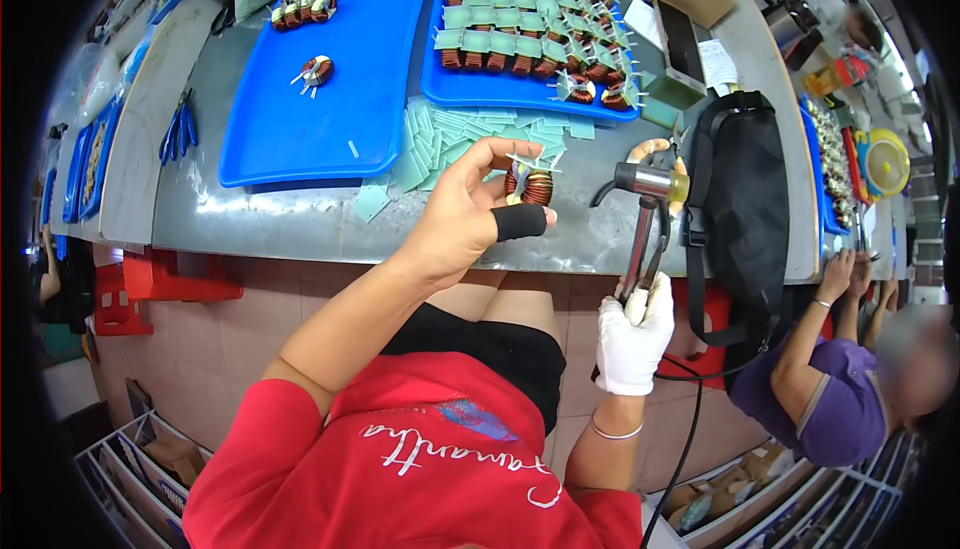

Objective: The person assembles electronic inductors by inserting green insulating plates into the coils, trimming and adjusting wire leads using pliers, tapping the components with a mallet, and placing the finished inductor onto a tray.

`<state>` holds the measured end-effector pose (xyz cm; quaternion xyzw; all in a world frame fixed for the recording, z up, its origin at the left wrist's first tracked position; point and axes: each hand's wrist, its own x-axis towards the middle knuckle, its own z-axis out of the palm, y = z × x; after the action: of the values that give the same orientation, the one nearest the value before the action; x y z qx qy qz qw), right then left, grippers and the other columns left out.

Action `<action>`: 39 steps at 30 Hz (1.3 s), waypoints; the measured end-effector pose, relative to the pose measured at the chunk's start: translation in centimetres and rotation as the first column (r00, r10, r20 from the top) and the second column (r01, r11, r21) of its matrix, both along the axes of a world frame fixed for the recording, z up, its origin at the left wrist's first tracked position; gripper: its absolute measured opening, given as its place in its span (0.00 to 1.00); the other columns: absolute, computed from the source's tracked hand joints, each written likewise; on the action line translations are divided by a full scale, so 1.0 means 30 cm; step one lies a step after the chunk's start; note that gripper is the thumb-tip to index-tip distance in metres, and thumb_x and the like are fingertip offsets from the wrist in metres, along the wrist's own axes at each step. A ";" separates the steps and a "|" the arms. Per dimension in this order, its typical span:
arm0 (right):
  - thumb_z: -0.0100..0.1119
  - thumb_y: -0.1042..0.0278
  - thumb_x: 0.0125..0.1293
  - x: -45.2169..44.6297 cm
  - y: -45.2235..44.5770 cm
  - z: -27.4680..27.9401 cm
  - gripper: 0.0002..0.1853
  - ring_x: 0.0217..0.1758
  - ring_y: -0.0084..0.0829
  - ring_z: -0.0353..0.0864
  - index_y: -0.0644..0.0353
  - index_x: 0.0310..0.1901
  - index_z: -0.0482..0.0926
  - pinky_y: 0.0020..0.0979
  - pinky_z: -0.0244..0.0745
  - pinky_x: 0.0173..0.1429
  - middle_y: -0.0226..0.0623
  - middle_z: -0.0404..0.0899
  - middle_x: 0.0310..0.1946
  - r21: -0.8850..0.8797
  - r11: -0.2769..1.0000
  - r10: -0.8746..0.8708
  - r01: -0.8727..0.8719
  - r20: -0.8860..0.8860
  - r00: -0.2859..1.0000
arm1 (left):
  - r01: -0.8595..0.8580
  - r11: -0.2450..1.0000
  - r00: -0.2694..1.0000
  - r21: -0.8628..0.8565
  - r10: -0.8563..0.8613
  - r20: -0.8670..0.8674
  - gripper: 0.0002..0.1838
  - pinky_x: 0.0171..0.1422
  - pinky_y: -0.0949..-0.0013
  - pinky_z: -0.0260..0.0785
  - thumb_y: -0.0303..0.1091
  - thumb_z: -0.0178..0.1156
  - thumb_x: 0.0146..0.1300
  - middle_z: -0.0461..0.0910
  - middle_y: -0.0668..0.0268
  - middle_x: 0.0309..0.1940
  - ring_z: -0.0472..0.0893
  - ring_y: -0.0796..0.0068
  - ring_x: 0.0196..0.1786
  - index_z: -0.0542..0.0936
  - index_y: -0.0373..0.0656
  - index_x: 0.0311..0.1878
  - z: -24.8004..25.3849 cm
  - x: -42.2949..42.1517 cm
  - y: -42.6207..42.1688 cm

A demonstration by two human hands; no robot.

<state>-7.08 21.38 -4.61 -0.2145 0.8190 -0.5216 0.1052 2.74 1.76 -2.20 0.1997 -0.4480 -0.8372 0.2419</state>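
Observation:
Above the bench's front edge, my left hand (455, 214) is closed on a copper-wound toroidal coil (530, 189) with a pale green plate on its top side. A black wrap covers the thumb. My right hand (635, 334), in a white glove, grips the handle of a corded tool (645, 219). Level with the coil and to its right is the tool's metal cylindrical head with a yellowish end; its exact kind I cannot make out. Beneath and behind my left hand lie loose green plates (430, 144).
A blue tray (245, 149) at the left holds several coils. Another blue tray (470, 89) carries rows of coils with green plates. Blue pliers (180, 129) lie far left. A black bag (740, 209) sits right of the tool. A co-worker in purple (830, 389) sits at the right.

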 end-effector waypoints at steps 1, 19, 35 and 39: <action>0.57 0.85 0.51 0.002 -0.003 0.007 0.17 0.28 0.20 0.70 0.66 0.46 0.73 0.22 0.70 0.36 0.31 0.73 0.31 -0.037 0.999 -0.003 0.006 0.082 0.997 | 0.012 1.000 1.000 0.015 -0.011 -0.013 0.33 0.53 0.73 0.72 0.18 0.72 0.48 0.72 0.66 0.45 0.76 0.77 0.48 0.70 0.37 0.59 -0.002 0.003 -0.003; 0.54 0.90 0.52 0.034 -0.070 0.099 0.21 0.28 0.13 0.70 0.64 0.50 0.73 0.16 0.67 0.31 0.27 0.74 0.31 -0.328 0.945 0.187 -0.016 0.497 0.848 | 0.111 0.991 0.994 0.075 -0.110 -0.025 0.35 0.59 0.68 0.71 0.25 0.64 0.61 0.77 0.53 0.52 0.79 0.69 0.52 0.61 0.38 0.70 0.002 0.029 0.001; 0.50 0.87 0.49 0.047 -0.166 0.126 0.35 0.35 0.17 0.71 0.65 0.65 0.66 0.17 0.70 0.38 0.31 0.76 0.41 -0.564 0.825 0.380 0.025 0.587 0.715 | 0.265 0.954 0.964 0.143 -0.258 -0.062 0.26 0.61 0.69 0.73 0.29 0.55 0.71 0.78 0.55 0.53 0.79 0.71 0.53 0.63 0.41 0.70 -0.006 0.040 0.026; 0.52 0.85 0.49 0.034 -0.167 0.126 0.36 0.34 0.17 0.71 0.65 0.65 0.66 0.18 0.69 0.38 0.30 0.76 0.39 -0.541 0.841 0.378 -0.003 0.583 0.719 | 0.265 0.951 0.962 0.158 -0.251 -0.104 0.26 0.61 0.69 0.72 0.29 0.54 0.71 0.76 0.53 0.56 0.79 0.72 0.52 0.62 0.41 0.71 -0.013 0.031 0.035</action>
<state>-6.07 16.38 -0.84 -0.1186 0.5316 -0.7436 0.3878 3.67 2.83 -2.60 0.1246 -0.3868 -0.9043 0.1307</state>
